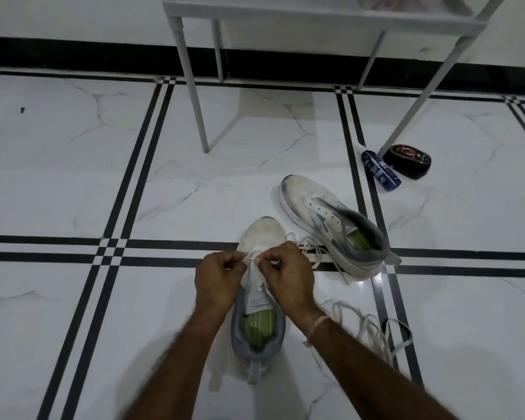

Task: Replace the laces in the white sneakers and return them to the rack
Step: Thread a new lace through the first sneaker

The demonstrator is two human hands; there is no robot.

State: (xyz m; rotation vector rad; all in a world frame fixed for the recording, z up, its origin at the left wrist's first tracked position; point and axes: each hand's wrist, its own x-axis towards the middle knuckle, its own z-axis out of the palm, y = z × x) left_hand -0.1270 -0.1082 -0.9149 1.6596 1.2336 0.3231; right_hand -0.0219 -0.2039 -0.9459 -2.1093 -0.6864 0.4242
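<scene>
Fingers of left hand [218, 275] and right hand [285, 272] pinched on lace [253, 258]; near sneaker [256, 298] steadied on floor [73, 177], presumably for threading lowest eyelets.

Glossy white marble-pattern floor [73, 183] with grey veining, divided by double black stripes [140, 153] that meet in a small chequered crossing [111, 252] at 9 o'clock. Along 12 o'clock, a black skirting band [73, 54] runs beneath a white wall [73, 13]. A grey rack [315, 18] on slender legs [194, 101] stands at 12 to 1 o'clock. A bright light reflection [378, 278] lies at 4 o'clock.
</scene>
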